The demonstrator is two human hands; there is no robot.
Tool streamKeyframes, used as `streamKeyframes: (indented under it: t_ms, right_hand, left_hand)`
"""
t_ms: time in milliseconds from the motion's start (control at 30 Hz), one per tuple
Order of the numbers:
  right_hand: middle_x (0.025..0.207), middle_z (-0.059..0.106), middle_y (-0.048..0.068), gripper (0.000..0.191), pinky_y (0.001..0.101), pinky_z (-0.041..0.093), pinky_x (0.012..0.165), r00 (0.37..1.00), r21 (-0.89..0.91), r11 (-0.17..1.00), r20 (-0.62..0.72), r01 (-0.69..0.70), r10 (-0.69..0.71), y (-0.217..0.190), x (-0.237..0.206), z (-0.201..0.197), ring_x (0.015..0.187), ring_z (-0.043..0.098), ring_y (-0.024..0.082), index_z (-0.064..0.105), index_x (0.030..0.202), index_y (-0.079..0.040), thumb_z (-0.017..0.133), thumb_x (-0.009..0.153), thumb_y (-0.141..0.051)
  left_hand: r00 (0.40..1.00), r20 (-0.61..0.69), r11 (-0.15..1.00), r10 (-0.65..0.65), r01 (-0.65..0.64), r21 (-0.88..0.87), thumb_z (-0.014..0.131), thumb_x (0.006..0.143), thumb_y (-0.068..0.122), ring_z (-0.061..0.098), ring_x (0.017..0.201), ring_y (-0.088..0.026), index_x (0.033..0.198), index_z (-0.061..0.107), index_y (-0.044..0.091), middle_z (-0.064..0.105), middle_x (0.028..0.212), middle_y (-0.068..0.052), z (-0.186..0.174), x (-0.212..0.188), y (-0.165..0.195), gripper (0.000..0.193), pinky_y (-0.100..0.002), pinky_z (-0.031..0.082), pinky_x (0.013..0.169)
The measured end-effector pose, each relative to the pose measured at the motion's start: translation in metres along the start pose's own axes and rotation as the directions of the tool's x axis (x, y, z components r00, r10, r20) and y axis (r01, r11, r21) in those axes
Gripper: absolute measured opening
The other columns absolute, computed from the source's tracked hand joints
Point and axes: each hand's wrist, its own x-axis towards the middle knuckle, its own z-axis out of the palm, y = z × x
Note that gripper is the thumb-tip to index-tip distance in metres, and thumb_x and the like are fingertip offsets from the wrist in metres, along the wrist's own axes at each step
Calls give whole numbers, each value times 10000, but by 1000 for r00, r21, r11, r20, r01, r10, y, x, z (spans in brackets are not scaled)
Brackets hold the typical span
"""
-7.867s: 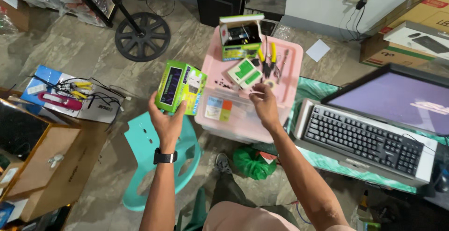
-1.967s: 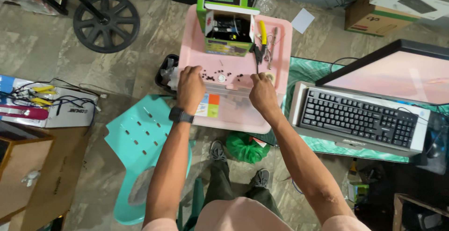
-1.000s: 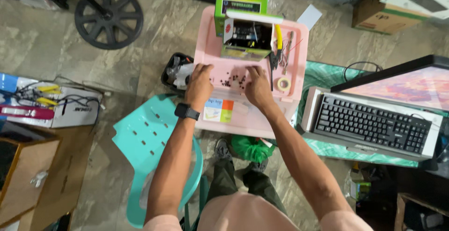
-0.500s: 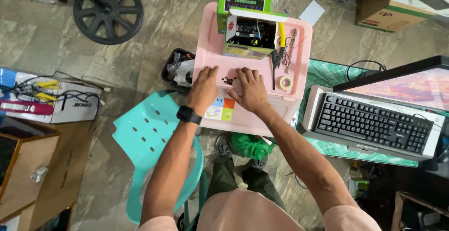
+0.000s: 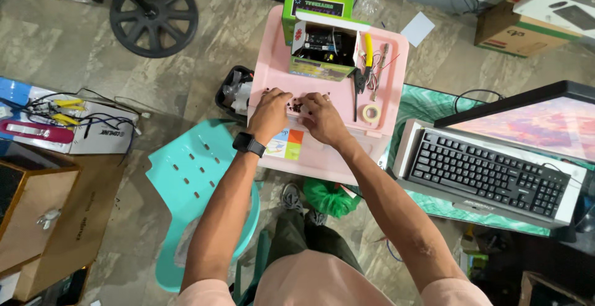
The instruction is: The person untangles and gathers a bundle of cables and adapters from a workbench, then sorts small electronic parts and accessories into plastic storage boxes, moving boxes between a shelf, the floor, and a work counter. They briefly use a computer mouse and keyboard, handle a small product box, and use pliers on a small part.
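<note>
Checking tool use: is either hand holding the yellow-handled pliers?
No, the yellow-handled pliers lie on the pink table, apart from both hands.

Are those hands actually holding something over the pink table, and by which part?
It cannot be told for sure. Both the left hand and right hand rest among small dark parts on the pink table, fingers bent over them, hiding any grip.
</note>
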Motion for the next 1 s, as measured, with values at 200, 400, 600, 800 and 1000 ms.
streamKeyframes:
  t_ms: [200,400,600,800,1000]
  right_hand:
    - [1098,684,136,271,522,428,934,987,-14,988,55,153,-152,-11,5,-9,1140,583,381,705,1084,-70,719,815,-45]
    - [1079,683,144,195,450,510,889,997,171,982,32,-76,72,-13,4,-11,998,649,358,726,1048,-72,687,862,-26]
    - [1097,708,117,260,478,512,932,989,59,998,-145,25,-16,-23,9,-11,1083,652,349,744,1099,-120,739,841,-87]
    - [1241,561,246,630,542,485,916,723,-117,724,-271,-680,635,-62,27,-2,1129,517,488,646,1295,-118,851,740,-336]
    - [1217,579,268,426,531,474,1003,653,-244,606,-323,-757,685,-75,54,12,1173,510,516,731,1081,-59,786,749,-320]
  left_hand:
    - [999,-11,999,35,-35,-41,651,735,-42,620,1096,-372,1136,733,45,699,1113,-197,-10,8,6,418,-447,496,987]
    - [987,-142,995,81,-88,-42,650,738,-44,596,1111,-398,1119,733,34,693,1096,-209,-7,2,9,397,-480,477,985]
    - [996,-42,994,76,-79,-74,653,834,-35,662,1019,-394,1096,734,48,713,1048,-184,-4,18,1,287,-471,521,931]
    - [989,-68,848,-133,78,-525,529,843,-122,665,782,-172,1100,650,2,678,941,-84,5,25,-12,310,-315,574,700]
    - [941,-54,654,-334,190,-733,449,904,-137,618,770,-116,1041,604,2,630,915,-52,13,25,-22,249,-274,568,685]
